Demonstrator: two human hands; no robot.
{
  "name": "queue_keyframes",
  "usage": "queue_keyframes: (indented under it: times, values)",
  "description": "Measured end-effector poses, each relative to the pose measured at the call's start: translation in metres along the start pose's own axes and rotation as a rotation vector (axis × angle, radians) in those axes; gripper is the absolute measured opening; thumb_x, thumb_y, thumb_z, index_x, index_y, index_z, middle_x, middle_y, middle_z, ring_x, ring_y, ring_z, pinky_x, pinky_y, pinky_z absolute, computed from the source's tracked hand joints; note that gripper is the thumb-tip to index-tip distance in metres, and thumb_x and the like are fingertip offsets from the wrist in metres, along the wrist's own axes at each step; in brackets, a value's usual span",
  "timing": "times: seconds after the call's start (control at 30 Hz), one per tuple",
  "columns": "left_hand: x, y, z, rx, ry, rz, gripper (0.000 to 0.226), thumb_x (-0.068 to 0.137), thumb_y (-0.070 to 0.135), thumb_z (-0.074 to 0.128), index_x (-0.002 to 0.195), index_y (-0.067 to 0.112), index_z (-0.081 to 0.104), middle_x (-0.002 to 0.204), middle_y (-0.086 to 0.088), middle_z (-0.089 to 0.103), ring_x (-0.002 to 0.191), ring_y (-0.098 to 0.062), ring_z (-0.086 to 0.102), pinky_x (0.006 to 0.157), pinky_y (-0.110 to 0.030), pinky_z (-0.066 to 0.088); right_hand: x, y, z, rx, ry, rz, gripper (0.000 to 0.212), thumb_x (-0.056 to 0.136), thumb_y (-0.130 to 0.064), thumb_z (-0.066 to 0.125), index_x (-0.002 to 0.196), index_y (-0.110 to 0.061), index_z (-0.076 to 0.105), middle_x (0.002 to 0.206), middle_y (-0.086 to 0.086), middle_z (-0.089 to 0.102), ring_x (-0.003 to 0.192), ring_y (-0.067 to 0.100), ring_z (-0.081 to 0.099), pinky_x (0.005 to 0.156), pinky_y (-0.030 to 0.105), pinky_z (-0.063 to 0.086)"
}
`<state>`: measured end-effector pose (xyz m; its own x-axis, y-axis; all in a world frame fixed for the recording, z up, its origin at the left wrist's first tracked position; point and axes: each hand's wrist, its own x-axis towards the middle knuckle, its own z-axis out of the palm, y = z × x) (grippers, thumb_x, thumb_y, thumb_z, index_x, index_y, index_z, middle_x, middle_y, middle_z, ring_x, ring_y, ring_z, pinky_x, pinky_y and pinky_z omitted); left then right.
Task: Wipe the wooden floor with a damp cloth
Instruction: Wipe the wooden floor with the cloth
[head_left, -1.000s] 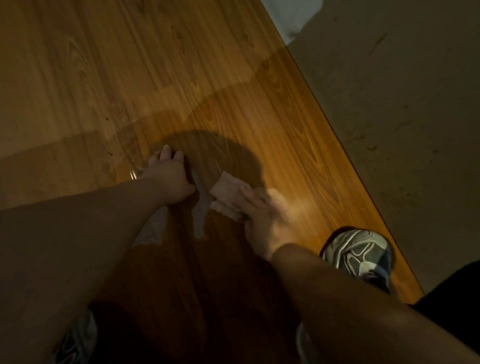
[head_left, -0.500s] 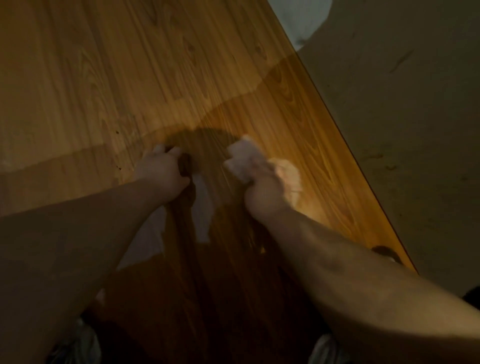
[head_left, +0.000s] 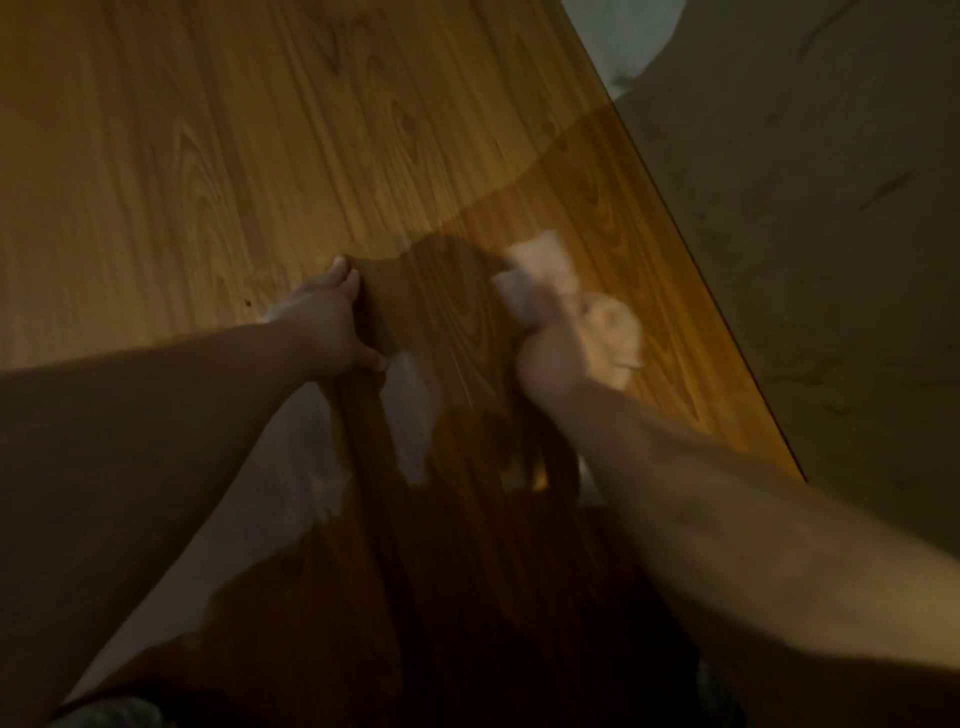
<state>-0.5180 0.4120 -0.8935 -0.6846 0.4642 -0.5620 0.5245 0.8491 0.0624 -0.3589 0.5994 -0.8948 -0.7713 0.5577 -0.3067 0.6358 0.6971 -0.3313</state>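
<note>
Down on the wooden floor (head_left: 234, 130), close to its right edge: grips the pale cloth (head_left: 540, 262) in a fisted right hand (head_left: 561, 353), all of it blurred. Holds it low at the boards, near the grey surface (head_left: 805, 260) alongside. Braces with the left hand (head_left: 327, 322), fingers laid out on the wood, holding nothing. Dark shadow between the two hands.

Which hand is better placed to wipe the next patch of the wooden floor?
Probably the right hand: it grips the cloth down at the wooden floor, ready to wipe. The left hand holds nothing and only rests on the boards as a prop.
</note>
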Motion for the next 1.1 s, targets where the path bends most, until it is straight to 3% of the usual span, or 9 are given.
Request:
queue_keyframes:
  times: [0.07, 0.2, 0.3, 0.47, 0.53, 0.6, 0.73, 0.93, 1.1]
  values:
    - [0.003, -0.007, -0.005, 0.039, -0.087, 0.054, 0.13, 0.064, 0.048, 0.084, 0.154, 0.012, -0.003, 0.161, -0.006, -0.012, 0.148, -0.025, 0.005, 0.117, -0.038, 0.019, -0.008, -0.036, 0.024, -0.099, -0.023, -0.413, 0.057, 0.091, -0.02, 0.047, 0.145, -0.036, 0.035, 0.155, -0.002, 0.03, 0.129, 0.03, 0.032, 0.105, 0.043, 0.02]
    - [0.001, -0.017, -0.015, 0.125, -0.168, 0.126, 0.134, 0.061, 0.031, 0.089, 0.152, 0.007, -0.006, 0.16, -0.012, -0.015, 0.149, -0.024, 0.002, 0.117, -0.029, 0.013, 0.009, -0.042, 0.026, -0.109, -0.102, -0.541, 0.051, 0.095, -0.024, 0.043, 0.143, -0.039, 0.038, 0.154, -0.012, 0.03, 0.132, 0.023, 0.034, 0.099, 0.04, 0.026]
    - [0.002, -0.01, -0.018, 0.227, -0.177, 0.099, 0.133, 0.064, 0.032, 0.088, 0.153, 0.01, -0.008, 0.16, -0.009, -0.016, 0.149, -0.023, 0.003, 0.117, -0.043, 0.022, 0.043, 0.0, -0.002, 0.054, 0.063, -0.073, 0.035, 0.096, -0.027, 0.046, 0.127, -0.033, 0.059, 0.139, -0.003, 0.052, 0.129, 0.023, 0.044, 0.099, 0.032, 0.034]
    - [0.0, -0.001, -0.023, 0.317, -0.199, 0.051, 0.131, 0.066, 0.036, 0.086, 0.153, 0.014, -0.01, 0.16, -0.003, -0.018, 0.148, -0.023, 0.011, 0.112, -0.051, 0.03, 0.078, 0.022, -0.037, -0.092, 0.05, 0.467, 0.064, 0.091, -0.022, 0.049, 0.148, -0.036, 0.026, 0.157, -0.004, 0.019, 0.136, 0.034, 0.026, 0.108, 0.048, 0.025]
    - [-0.001, -0.004, -0.024, 0.31, -0.191, 0.066, 0.131, 0.066, 0.04, 0.085, 0.153, 0.016, -0.009, 0.16, -0.001, -0.018, 0.148, -0.021, 0.012, 0.111, -0.051, 0.031, 0.071, 0.0, -0.018, 0.042, 0.046, 0.348, 0.05, 0.093, -0.022, 0.047, 0.142, -0.03, 0.041, 0.149, 0.006, 0.036, 0.131, 0.033, 0.034, 0.108, 0.046, 0.029]
    - [-0.002, -0.006, -0.023, 0.298, -0.18, 0.079, 0.129, 0.067, 0.043, 0.083, 0.153, 0.016, -0.009, 0.16, -0.001, -0.018, 0.148, -0.019, 0.011, 0.111, -0.047, 0.034, 0.051, -0.027, 0.012, 0.169, 0.018, -0.073, 0.042, 0.095, -0.019, 0.047, 0.136, -0.027, 0.05, 0.146, 0.006, 0.045, 0.131, 0.028, 0.04, 0.111, 0.044, 0.027]
    - [-0.003, 0.0, -0.021, 0.226, -0.154, 0.074, 0.126, 0.068, 0.052, 0.077, 0.153, 0.012, -0.006, 0.161, -0.006, -0.015, 0.149, -0.021, 0.009, 0.113, -0.041, 0.031, 0.037, -0.037, 0.012, -0.008, -0.025, -0.645, 0.048, 0.092, -0.014, 0.042, 0.136, -0.027, 0.053, 0.149, 0.001, 0.043, 0.13, 0.021, 0.035, 0.108, 0.036, 0.023]
    - [-0.002, 0.026, -0.018, 0.202, -0.155, -0.016, 0.133, 0.064, 0.052, 0.082, 0.15, -0.002, -0.003, 0.159, -0.019, -0.011, 0.148, -0.033, 0.006, 0.113, -0.045, 0.028, 0.08, 0.05, -0.047, 0.03, 0.08, 0.362, 0.051, 0.092, -0.019, 0.043, 0.141, -0.033, 0.039, 0.152, 0.005, 0.031, 0.138, 0.031, 0.029, 0.114, 0.046, 0.025]
    - [0.001, 0.035, -0.023, 0.199, -0.198, -0.063, 0.131, 0.064, 0.041, 0.086, 0.149, -0.007, -0.002, 0.158, -0.023, -0.011, 0.147, -0.037, 0.006, 0.113, -0.047, 0.028, 0.06, 0.01, -0.012, 0.047, 0.014, 0.098, 0.06, 0.093, -0.016, 0.038, 0.146, -0.042, 0.026, 0.159, 0.001, 0.012, 0.145, 0.032, 0.011, 0.117, 0.052, 0.011]
